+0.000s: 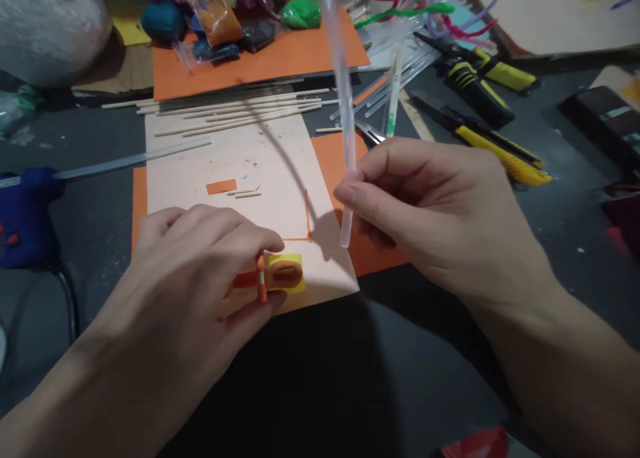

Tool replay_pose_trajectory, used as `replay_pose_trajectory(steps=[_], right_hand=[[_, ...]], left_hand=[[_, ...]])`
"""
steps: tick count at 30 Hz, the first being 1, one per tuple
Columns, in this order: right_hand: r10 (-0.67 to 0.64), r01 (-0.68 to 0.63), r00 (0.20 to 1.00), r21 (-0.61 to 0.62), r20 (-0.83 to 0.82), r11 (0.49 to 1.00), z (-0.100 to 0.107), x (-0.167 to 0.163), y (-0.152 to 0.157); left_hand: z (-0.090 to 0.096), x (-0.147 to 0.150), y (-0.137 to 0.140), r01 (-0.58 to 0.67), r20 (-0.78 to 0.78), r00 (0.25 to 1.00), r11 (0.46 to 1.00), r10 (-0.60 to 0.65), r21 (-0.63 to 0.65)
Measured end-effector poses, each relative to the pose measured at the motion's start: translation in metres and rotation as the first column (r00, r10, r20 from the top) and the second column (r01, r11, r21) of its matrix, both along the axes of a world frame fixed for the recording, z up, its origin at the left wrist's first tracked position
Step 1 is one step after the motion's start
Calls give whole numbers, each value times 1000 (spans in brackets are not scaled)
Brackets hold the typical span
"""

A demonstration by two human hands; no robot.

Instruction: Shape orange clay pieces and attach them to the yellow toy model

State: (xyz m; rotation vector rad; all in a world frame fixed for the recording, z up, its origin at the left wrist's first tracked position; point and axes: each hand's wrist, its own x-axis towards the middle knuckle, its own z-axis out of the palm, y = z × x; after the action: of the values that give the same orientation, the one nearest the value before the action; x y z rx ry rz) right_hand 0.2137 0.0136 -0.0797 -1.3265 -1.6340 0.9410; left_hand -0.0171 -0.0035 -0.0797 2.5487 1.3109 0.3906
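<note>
My left hand (200,271) is closed round a small orange and yellow clay-and-paper figure (286,275) low over the pale sheet; the palm side of the grip is hidden. Between thumb and fingertips, my right hand (415,205) pinches a translucent glue stick (346,125) near its lower end. The stick stands nearly upright and runs out of the top of the view. Below the hands lies the pale paper sheet (280,151), on which are an orange paper scrap (221,187), short stick pieces (245,194) and a thin orange angled strip (308,218).
A blue glue gun (30,211) with a long stick in it lies at left. Several wooden skewers (240,115) lie along the sheet's back. Bagged clay (217,21) sits on orange card (260,65). Pliers (480,88), a yellow cutter (505,155) and a dark phone-like object (603,125) are at right.
</note>
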Motion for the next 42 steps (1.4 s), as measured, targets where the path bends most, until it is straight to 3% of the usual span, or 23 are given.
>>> replay_pose_trajectory(steps=[4, 7, 11, 15, 25, 38, 42], right_hand=[[18, -16, 987, 15, -162, 1000, 4, -9, -14], [36, -29, 998, 159, -41, 987, 5, -13, -22], [156, -205, 972, 297, 178, 933, 2, -16, -22], [235, -308, 934, 267, 270, 913, 0, -15, -20], [160, -261, 924, 268, 347, 927, 1, -15, -21], [112, -180, 967, 303, 227, 936, 2, -17, -23], [148, -209, 966, 302, 214, 930, 1, -18, -23]], left_hand=[[5, 1, 5, 22, 36, 999, 997, -19, -79], [6, 1, 6, 15, 48, 999, 992, -10, -123], [10, 4, 8, 36, 28, 999, 991, -33, -131], [13, 7, 8, 45, 24, 999, 991, -43, -125], [13, 8, 5, 64, 27, 998, 990, -61, -128], [9, 3, 5, 49, 39, 998, 990, -45, -130], [8, 4, 5, 44, 48, 998, 989, -37, -143]])
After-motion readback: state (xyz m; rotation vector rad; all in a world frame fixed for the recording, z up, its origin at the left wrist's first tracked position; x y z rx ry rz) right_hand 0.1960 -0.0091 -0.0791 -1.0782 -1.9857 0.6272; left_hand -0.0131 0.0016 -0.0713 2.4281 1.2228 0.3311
